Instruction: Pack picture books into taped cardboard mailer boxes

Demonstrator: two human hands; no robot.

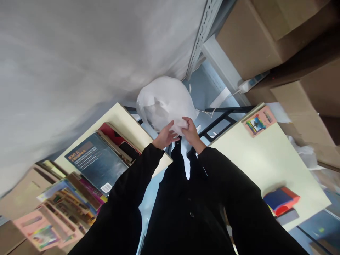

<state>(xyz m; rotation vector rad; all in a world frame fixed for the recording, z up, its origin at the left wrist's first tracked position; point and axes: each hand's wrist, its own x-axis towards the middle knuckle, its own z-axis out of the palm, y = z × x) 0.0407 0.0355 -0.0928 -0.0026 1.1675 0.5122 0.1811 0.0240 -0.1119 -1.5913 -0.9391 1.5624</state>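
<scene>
Gripping a gathered edge of the white bag, the right hand has its thumb and fingers closed on the thin plastic. Beside it, the left hand is partly open, thumb raised and fingers loosely bent; whether its fingertips touch the bag cannot be told. The bag sits just ahead of both hands, puffed out and rounded.

To the left of the left hand is a pale table bearing a dark blue book and, just beyond that, a red box. Farther back on that side, more books lie in a blurred pile.

To the right of the right hand is another pale tabletop, with a pink card at its far corner and a red-and-blue object nearer the body. Past that top are cardboard boxes. Ahead and to the left of both hands rises a white wall.
</scene>
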